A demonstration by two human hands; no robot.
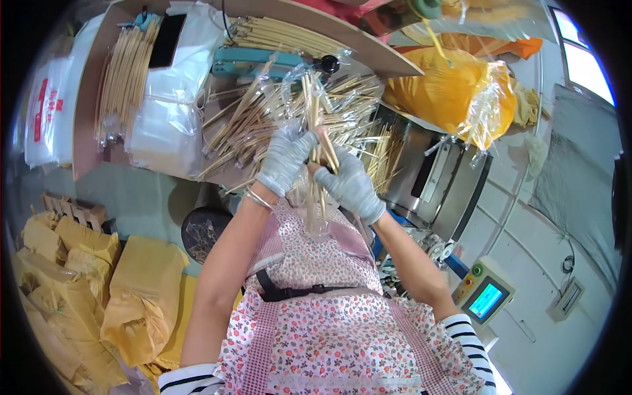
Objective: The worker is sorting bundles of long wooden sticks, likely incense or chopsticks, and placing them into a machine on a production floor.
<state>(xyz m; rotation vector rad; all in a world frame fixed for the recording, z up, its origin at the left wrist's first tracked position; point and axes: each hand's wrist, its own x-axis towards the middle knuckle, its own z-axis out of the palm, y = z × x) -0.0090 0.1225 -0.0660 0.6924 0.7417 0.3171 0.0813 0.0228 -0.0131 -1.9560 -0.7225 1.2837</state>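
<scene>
Both of my hands wear pale grey gloves and meet in front of my chest, above the near edge of a table. My left hand [286, 161] is closed around a small bunch of wooden chopsticks [309, 99] in clear plastic sleeves. At its right, my right hand [349, 184] grips chopsticks of the same bunch lower down, thumb pressed against them. Their lower ends and plastic hang over my flowered apron [329, 329]. Right behind my hands spreads a loose pile of chopsticks [243, 125], many in clear wrappers.
Left of the pile lie a stack of clear plastic bags [164, 125] and bundled chopsticks [125, 82]. A blue tool [257, 59] lies behind. To the right stand a metal machine [434, 174] and a control panel [486, 296]. Yellow sacks [141, 296] and a round stool [204, 230] are at lower left.
</scene>
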